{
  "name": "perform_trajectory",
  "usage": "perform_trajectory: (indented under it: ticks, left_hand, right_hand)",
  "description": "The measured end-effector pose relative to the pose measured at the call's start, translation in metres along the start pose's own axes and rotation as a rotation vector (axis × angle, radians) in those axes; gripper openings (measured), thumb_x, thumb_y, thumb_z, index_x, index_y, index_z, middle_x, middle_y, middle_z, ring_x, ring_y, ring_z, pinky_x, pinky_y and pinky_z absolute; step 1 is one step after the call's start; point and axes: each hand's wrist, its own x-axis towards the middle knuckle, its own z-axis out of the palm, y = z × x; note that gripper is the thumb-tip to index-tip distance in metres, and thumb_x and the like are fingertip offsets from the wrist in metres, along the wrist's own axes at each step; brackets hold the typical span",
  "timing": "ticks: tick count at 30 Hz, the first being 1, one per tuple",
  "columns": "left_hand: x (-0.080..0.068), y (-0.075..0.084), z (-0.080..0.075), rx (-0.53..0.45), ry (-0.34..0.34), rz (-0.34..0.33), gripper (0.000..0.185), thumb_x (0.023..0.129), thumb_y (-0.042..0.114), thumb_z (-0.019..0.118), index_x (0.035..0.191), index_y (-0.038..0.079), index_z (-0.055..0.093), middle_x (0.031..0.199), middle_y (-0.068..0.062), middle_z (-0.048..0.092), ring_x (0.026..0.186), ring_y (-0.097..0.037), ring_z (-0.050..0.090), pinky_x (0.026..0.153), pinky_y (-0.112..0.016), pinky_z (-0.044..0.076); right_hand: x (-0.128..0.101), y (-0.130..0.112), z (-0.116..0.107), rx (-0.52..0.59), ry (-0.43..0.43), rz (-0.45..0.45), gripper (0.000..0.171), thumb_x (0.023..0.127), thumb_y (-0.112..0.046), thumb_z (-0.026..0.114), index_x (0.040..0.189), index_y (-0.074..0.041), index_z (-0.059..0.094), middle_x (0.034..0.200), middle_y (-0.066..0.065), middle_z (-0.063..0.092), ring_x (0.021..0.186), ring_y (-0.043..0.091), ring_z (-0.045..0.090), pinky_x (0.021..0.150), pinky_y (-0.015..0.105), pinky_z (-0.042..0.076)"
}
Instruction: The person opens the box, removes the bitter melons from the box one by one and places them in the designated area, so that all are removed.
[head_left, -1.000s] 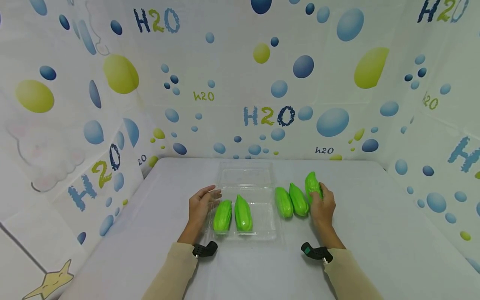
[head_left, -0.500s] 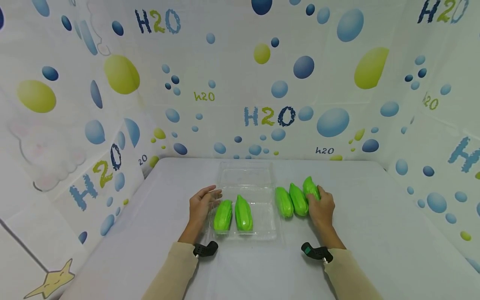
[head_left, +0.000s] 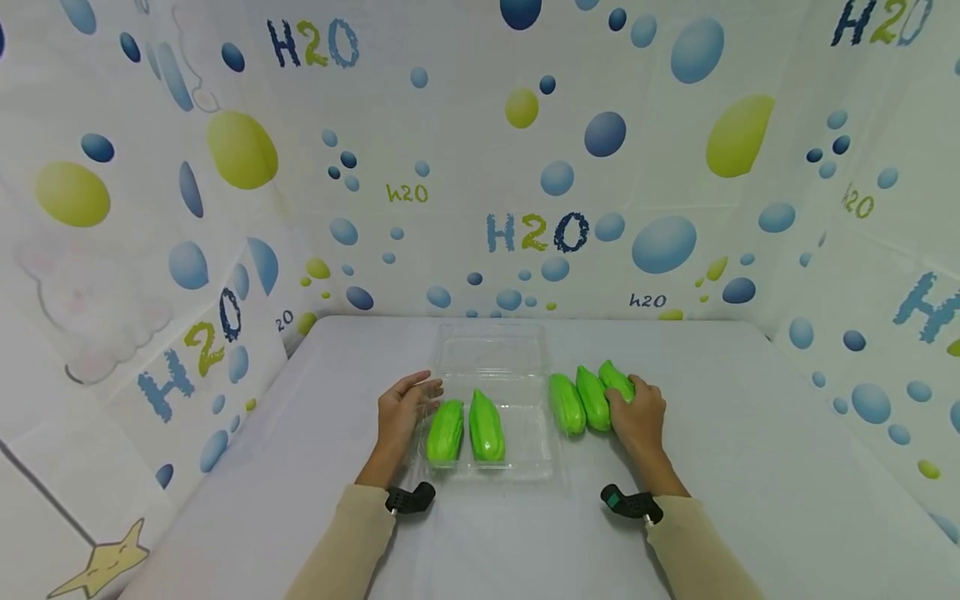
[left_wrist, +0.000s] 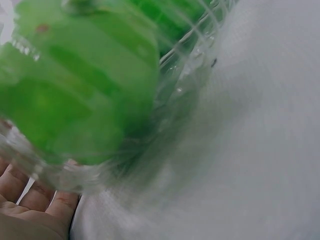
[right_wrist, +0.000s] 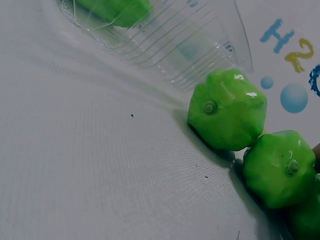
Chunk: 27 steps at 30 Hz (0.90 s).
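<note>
In the head view, my right hand (head_left: 639, 417) grips the rightmost loose green ridged gourd (head_left: 615, 378) from its right side, thumb toward me. That gourd leans against the middle gourd (head_left: 593, 400), and another gourd (head_left: 567, 406) lies to their left. My left hand (head_left: 401, 415) rests at the left side of a clear plastic clamshell box (head_left: 531, 437), its fingers loosely bent by the wall. Inside the box lie a left gourd (head_left: 446, 433) and a second gourd (head_left: 487, 427). The left wrist view shows fingers (left_wrist: 37, 197) beside the clear wall.
The hinged lid (head_left: 491, 350) of the box lies folded back, away from me. White cloth (head_left: 510, 542) covers the table. A printed sheet (head_left: 465, 150) with bubbles and lettering stands around the back and sides.
My right hand has moved the gripped gourd left and toward me, bringing it against the middle gourd with its tip turned left. My left hand and the box have stayed put.
</note>
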Motion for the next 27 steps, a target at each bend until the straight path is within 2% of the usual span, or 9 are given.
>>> perform_trajectory:
  ticks: [8,11,14,19,27]
  left_hand:
    - [-0.002,0.001,-0.002,-0.022,-0.018,-0.009,0.039,0.097,-0.001,0.049,0.135,-0.007,0.059,0.127,-0.025,0.067,0.115,-0.040,0.067,0.094,-0.039,0.059]
    - [-0.006,0.013,-0.001,-0.021,-0.027,-0.022,0.039,0.096,-0.003,0.049,0.133,-0.007,0.060,0.127,-0.028,0.066,0.117,-0.044,0.065,0.098,-0.046,0.057]
    - [-0.005,0.014,-0.001,-0.019,-0.029,-0.028,0.039,0.096,-0.005,0.048,0.133,-0.008,0.060,0.127,-0.029,0.065,0.117,-0.046,0.064,0.098,-0.049,0.056]
    - [0.001,0.000,-0.001,-0.014,-0.011,0.001,0.039,0.096,-0.002,0.049,0.133,-0.008,0.060,0.125,-0.026,0.067,0.114,-0.041,0.067,0.092,-0.038,0.060]
    - [0.000,0.000,0.000,0.001,-0.005,0.023,0.041,0.094,-0.003,0.049,0.132,-0.007,0.061,0.123,-0.026,0.069,0.109,-0.037,0.070,0.086,-0.033,0.062]
  right_hand:
    - [0.000,0.000,0.001,0.031,0.043,0.006,0.051,0.095,-0.023,0.055,0.132,0.012,0.057,0.122,0.031,0.057,0.109,0.042,0.052,0.091,0.056,0.045]
    - [-0.001,0.000,0.001,0.046,0.053,0.016,0.051,0.095,-0.023,0.054,0.131,0.012,0.056,0.122,0.031,0.057,0.111,0.042,0.052,0.093,0.057,0.045]
    - [-0.001,-0.001,0.001,0.055,0.052,0.026,0.051,0.096,-0.024,0.054,0.132,0.012,0.056,0.123,0.031,0.056,0.112,0.042,0.051,0.096,0.058,0.044]
    - [0.000,-0.002,0.000,0.061,0.049,0.038,0.051,0.097,-0.026,0.053,0.133,0.011,0.055,0.125,0.031,0.055,0.116,0.043,0.050,0.099,0.058,0.043]
    - [-0.001,-0.002,-0.002,0.061,0.043,0.055,0.051,0.097,-0.025,0.052,0.134,0.010,0.054,0.124,0.030,0.055,0.113,0.041,0.051,0.097,0.057,0.045]
